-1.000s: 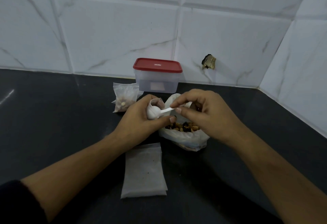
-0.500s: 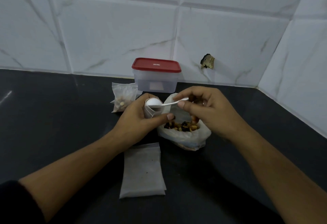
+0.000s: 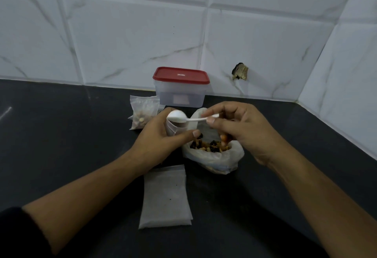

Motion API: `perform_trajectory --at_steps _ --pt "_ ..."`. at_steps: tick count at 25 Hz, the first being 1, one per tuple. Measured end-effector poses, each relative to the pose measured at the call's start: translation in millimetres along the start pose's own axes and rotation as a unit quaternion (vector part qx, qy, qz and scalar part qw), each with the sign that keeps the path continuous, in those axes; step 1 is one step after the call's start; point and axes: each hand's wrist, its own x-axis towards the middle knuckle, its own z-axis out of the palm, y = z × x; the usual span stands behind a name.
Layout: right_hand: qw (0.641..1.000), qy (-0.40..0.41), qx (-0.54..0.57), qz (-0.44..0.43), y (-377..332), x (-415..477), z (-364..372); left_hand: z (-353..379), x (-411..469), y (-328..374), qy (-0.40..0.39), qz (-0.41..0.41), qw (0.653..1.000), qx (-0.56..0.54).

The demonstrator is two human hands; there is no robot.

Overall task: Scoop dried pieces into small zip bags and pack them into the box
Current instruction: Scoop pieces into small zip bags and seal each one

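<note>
Since a second ago the spoon (image 3: 183, 118) has come up out of the small zip bag (image 3: 173, 129): its bowl was tipped down inside the mouth, and now rides level across the top, rounded white side showing. The right hand (image 3: 242, 133) has lifted slightly with it; the left hand (image 3: 157, 141) has barely shifted. Left hand: fingers and thumb curled round the small zip bag, holding it upright with the mouth just under the spoon's bowl, thumb tip across the bag's front. Contents of this bag not readable. Right hand: thumb and forefinger pinch the end of the spoon's handle, other fingers loosely curled beneath. Directly under the right hand, just right of the left thumb, sits the supply bag (image 3: 216, 160), crumpled pale plastic with its mouth open; dried pieces (image 3: 210, 147) inside, dark, tan and orange bits mixed. Beyond the left knuckles, a filled zip bag (image 3: 143, 115) on the counter (image 3: 61, 145), close to the box's lower left corner; touching or not, cannot tell. Beyond both hands, the box (image 3: 180, 94): clear walls, red lid (image 3: 180, 75) on, against the tiled wall (image 3: 132, 33). On the near side of the left wrist, a flat stack of empty zip bags (image 3: 165, 196) lies apart from the supply bag. Past the right hand, a chipped hole (image 3: 240, 71) in the wall
</note>
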Motion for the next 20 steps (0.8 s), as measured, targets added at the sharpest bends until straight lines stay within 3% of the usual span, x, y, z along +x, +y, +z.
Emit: perform_trajectory --at_steps 2,10,12,20 --pt "0.995 -0.024 -0.088 -0.044 0 0 5 -1 0 -1 0.007 0.001 1.0 0.018" --pt "0.994 0.006 -0.081 -0.069 2 1 5 -1 0 -1 0.004 -0.007 1.0 0.006" --pt "0.996 -0.021 -0.076 -0.051 1 0 5 -1 0 -1 0.004 -0.006 1.0 0.019" --pt "0.98 0.059 0.166 0.096 2 4 -12 -1 0 0 0.006 -0.019 1.0 0.018"
